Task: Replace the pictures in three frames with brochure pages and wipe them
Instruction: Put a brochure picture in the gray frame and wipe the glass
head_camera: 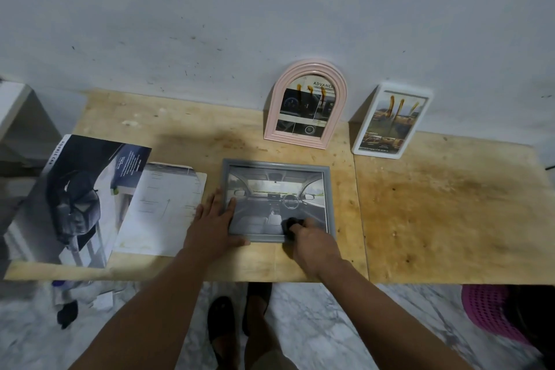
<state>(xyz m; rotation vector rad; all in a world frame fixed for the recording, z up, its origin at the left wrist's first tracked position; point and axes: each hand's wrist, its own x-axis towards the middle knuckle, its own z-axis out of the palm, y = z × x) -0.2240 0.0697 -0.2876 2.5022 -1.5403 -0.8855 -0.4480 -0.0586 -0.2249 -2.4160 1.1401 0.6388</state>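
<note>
Both hands work on a grey frame [277,201] lying flat on the table [450,213]: left hand [216,221] pressing its corner with straight fingers, right hand [312,239] gripping a dark cloth [292,224] on the glass. Behind, a pink frame [304,103] and a white frame [392,120] lean against the wall.

Brochure [75,198] left of flat frame [277,200]

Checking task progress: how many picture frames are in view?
3: grey rectangular frame flat on the wooden table, pink arched frame and white rectangular frame leaning against the wall. None seems hidden.
</note>
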